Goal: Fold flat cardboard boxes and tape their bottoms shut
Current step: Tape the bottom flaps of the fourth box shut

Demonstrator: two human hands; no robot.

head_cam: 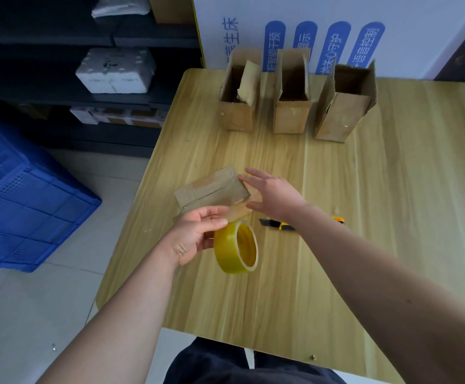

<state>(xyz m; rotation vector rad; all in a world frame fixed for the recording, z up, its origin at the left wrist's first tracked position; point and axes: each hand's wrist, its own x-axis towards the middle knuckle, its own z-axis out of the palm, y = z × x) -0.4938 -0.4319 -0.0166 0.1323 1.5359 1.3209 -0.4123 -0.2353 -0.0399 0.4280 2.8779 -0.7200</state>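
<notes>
A small cardboard box [211, 188] stands near the table's left edge with its closed flaps facing up, a shiny strip of clear tape lying along the seam. My right hand [274, 194] presses flat against the box's right end, fingers straight. My left hand [198, 234] holds a yellow roll of clear tape [236, 246] just in front of the box, thumb and fingers pinching it at the top, with the tape running from the roll up to the box.
Three folded boxes [238, 92] [293, 94] [343, 103] stand open-topped in a row at the back of the wooden table [392, 189]. A yellow-black utility knife [278, 224] lies behind my right forearm. A blue crate [23, 198] sits on the floor at left, before dark shelves.
</notes>
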